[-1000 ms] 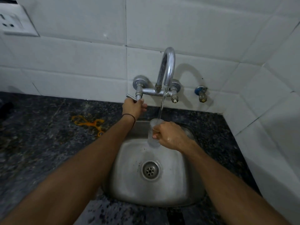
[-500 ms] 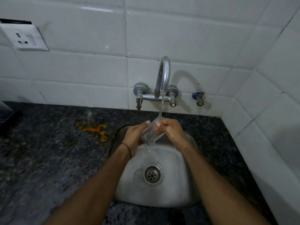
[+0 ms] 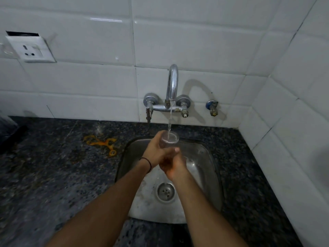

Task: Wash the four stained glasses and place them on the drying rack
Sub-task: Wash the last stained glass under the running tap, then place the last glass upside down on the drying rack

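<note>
head: left hand (image 3: 156, 149), right hand (image 3: 174, 165) grip one glass (image 3: 169, 139).

Open sink basin (image 3: 204, 157) below glass (image 3: 174, 139); faucet (image 3: 173, 81) overhead, tiled walls (image 3: 195, 41) behind and right.

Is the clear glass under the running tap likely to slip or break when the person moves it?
The small clear drinking glass is probably slippery, since tap water runs into it. Held over the hard steel sink, it could crack if dropped. The left hand and right hand both hold it, which likely steadies the grip.
</note>
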